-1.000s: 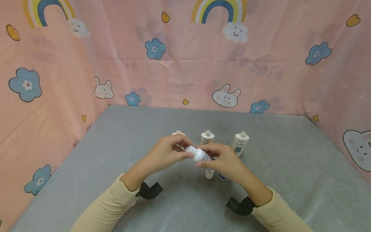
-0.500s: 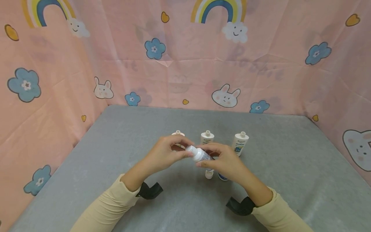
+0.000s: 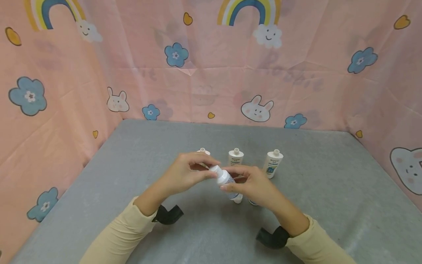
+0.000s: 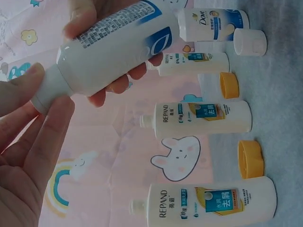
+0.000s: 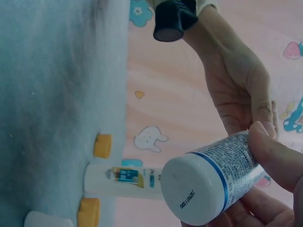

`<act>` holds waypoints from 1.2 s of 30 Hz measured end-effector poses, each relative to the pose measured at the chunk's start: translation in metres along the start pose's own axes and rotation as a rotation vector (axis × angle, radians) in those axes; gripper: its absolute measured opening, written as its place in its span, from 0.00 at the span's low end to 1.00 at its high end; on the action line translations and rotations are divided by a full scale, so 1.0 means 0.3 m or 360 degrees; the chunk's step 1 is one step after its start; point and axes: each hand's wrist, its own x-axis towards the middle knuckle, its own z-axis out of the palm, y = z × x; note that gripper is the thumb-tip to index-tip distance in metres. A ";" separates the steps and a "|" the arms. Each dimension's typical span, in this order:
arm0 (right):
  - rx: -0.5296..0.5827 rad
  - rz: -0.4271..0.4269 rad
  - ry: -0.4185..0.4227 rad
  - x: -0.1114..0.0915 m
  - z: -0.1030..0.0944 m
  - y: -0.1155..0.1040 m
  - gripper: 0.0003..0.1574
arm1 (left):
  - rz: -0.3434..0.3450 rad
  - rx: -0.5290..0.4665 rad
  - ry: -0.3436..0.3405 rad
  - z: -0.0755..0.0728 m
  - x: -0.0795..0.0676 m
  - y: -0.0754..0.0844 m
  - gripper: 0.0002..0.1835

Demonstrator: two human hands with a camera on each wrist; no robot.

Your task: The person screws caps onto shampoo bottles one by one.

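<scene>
A white bottle (image 4: pixel 118 49) with blue trim and dense printed text is held in the air, tilted. My right hand (image 3: pixel 254 183) grips its body, the thumb on one side and fingers on the other. At its top, my left hand (image 3: pixel 184 174) pinches the white cap (image 4: pixel 51 90) between thumb and fingers. In the right wrist view the bottle's round base faces the camera, stamped with a number. Behind it, a white Dove bottle (image 4: pixel 213 24) stands on the table with a loose white cap (image 4: pixel 250 41) in front of it.
Three uncapped REPAND bottles stand in a row, including a middle one (image 4: pixel 203 118) and a right one (image 3: pixel 273 164). Loose yellow caps (image 4: pixel 250 159) lie in front of them. The grey table (image 3: pixel 158 139) is enclosed by a pink patterned cloth (image 3: pixel 138 51).
The held bottle has swung more upright, its base dropping and now overlapping the loose white cap in the head view. Both hands keep their hold, the left shifting slightly left and up.
</scene>
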 end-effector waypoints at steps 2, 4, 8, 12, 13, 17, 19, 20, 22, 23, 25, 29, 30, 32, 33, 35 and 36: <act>0.0053 -0.0014 0.0007 0.003 0.013 0.003 0.27 | -0.0033 -0.0038 -0.0016 -0.007 0.002 -0.005 0.13; 0.0091 -0.0030 0.0023 0.004 0.025 0.009 0.28 | -0.0094 -0.0086 -0.0038 -0.012 0.004 -0.009 0.14; 0.0100 -0.0027 0.0062 0.009 0.045 0.022 0.29 | -0.0240 -0.0175 -0.0081 -0.021 0.008 -0.015 0.15; 0.0087 0.0032 0.0067 0.016 0.064 0.036 0.29 | -0.0327 -0.0203 -0.0111 -0.025 0.011 -0.023 0.16; 0.0068 0.0051 0.0075 0.018 0.070 0.039 0.30 | -0.0336 -0.0194 -0.0117 -0.025 0.011 -0.027 0.15; -0.0020 0.0116 0.0158 0.025 0.091 0.054 0.29 | -0.0347 -0.0147 -0.0149 -0.019 0.018 -0.053 0.14; -0.0055 0.0136 0.0204 0.028 0.100 0.063 0.28 | -0.0362 -0.0136 -0.0162 -0.015 0.021 -0.066 0.14; -0.0058 0.0141 0.0220 0.029 0.104 0.067 0.27 | -0.0375 -0.0134 -0.0167 -0.013 0.022 -0.072 0.14; -0.0048 0.0148 0.0238 0.033 0.113 0.076 0.27 | -0.0402 -0.0134 -0.0175 -0.010 0.025 -0.081 0.15; -0.0045 0.0154 0.0243 0.034 0.117 0.081 0.27 | -0.0413 -0.0132 -0.0180 -0.009 0.026 -0.084 0.15; -0.0047 0.0168 0.0255 0.038 0.125 0.089 0.27 | -0.0440 -0.0122 -0.0191 -0.007 0.029 -0.090 0.15; -0.0037 0.0192 0.0276 0.046 0.139 0.103 0.27 | -0.0492 -0.0112 -0.0227 -0.008 0.036 -0.108 0.15; -0.0029 0.0197 0.0280 0.048 0.143 0.105 0.27 | -0.0503 -0.0115 -0.0240 -0.009 0.037 -0.112 0.15; -0.0018 0.0185 0.0284 0.050 0.147 0.111 0.28 | -0.0522 -0.0123 -0.0269 -0.012 0.038 -0.120 0.15; -0.0012 0.0185 0.0284 0.052 0.150 0.113 0.28 | -0.0529 -0.0127 -0.0287 -0.013 0.038 -0.123 0.15; -0.0010 0.0193 0.0286 0.055 0.154 0.118 0.27 | -0.0544 -0.0129 -0.0315 -0.015 0.038 -0.127 0.14; -0.0011 0.0200 0.0285 0.056 0.156 0.120 0.27 | -0.0555 -0.0124 -0.0325 -0.016 0.038 -0.128 0.14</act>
